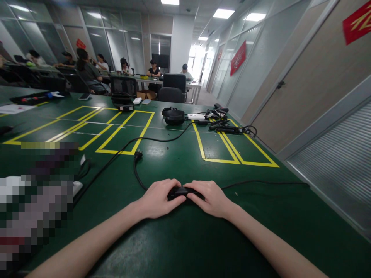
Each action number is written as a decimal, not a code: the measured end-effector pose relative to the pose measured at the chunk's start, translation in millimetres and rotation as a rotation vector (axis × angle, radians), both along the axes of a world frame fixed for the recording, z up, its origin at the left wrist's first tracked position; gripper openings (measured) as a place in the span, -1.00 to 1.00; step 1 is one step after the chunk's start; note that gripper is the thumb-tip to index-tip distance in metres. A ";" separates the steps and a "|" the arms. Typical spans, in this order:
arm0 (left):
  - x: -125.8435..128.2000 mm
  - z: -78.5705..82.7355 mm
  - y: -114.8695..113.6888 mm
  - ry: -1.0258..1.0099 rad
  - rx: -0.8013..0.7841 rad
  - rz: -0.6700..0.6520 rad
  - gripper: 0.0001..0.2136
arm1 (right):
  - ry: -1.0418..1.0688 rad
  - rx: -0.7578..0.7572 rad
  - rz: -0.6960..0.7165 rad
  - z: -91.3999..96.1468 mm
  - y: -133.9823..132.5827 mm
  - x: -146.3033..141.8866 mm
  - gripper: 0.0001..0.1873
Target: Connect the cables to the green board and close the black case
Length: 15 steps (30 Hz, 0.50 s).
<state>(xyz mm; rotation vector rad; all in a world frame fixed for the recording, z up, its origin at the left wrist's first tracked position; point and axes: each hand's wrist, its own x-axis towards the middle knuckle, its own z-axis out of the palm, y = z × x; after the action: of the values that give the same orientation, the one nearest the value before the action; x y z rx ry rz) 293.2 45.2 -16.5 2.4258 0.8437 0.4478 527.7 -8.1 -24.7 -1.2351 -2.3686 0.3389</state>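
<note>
A black power adapter point(182, 192) lies low over the green table, partly covered by my fingers. My left hand point(160, 199) grips its left end, thumb in front and fingers behind. Around its right end my right hand point(210, 197) is closed in the same way, and the two hands almost meet in the middle. From the left side a thick black cord point(136, 173) curves up to a plug point(138, 155). A thinner black cable point(266, 182) runs off to the right, over the table's edge.
Yellow tape rectangles point(116, 152) mark the green table point(162, 164). Farther back are a black headset point(173, 116), a white power strip point(196, 117) and a tangle of black gear point(217, 119). Another long cable point(150, 139) crosses the left half. Several people sit at tables behind.
</note>
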 end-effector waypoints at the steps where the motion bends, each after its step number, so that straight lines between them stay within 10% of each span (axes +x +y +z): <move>1: -0.1 -0.3 0.4 0.010 -0.004 -0.001 -0.77 | 0.007 -0.002 0.006 0.7 -0.6 -0.8 -0.70; 9: -2.8 -7.2 5.5 -0.066 0.040 0.000 -0.78 | -0.069 0.020 0.076 5.3 0.1 4.7 -0.44; 15: -7.7 -5.9 7.7 -0.291 0.398 0.013 -0.65 | 0.374 0.057 -0.247 6.3 18.0 58.9 -0.53</move>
<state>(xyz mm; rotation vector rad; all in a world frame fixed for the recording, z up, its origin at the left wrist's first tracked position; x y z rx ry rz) 285.5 52.8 -22.4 2.6142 0.6933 1.0298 586.6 9.9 -18.4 -1.2926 -1.8774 0.3809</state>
